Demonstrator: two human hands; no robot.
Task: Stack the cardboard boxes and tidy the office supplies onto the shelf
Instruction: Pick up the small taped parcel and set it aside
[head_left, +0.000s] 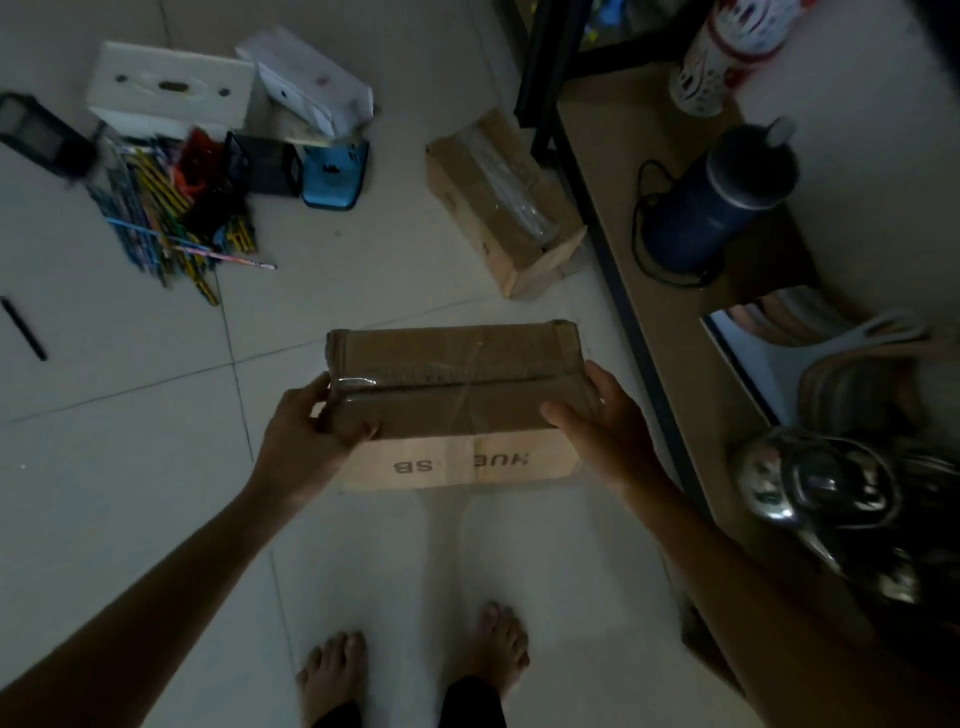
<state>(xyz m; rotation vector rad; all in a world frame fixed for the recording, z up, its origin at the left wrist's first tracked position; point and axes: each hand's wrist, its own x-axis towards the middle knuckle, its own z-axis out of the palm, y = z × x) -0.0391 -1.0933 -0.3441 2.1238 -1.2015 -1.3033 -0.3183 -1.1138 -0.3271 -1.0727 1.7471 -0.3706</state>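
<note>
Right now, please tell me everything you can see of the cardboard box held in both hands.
The cardboard box is brown, oblong and closed, with glossy clear tape along its top seam. Its paler near side bears dark printed letters, upside down from here. It is held roughly level above the tiled floor. The left hand grips its left end, the right hand its right end, thumbs on top.

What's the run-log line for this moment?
held: cardboard box | left hand: grips left end | right hand: grips right end | second box: floor

Taped cardboard box (454, 400) gripped at both ends, left hand (306, 436), right hand (597, 421); second box (498, 208) beside shelf (670, 332)
</note>
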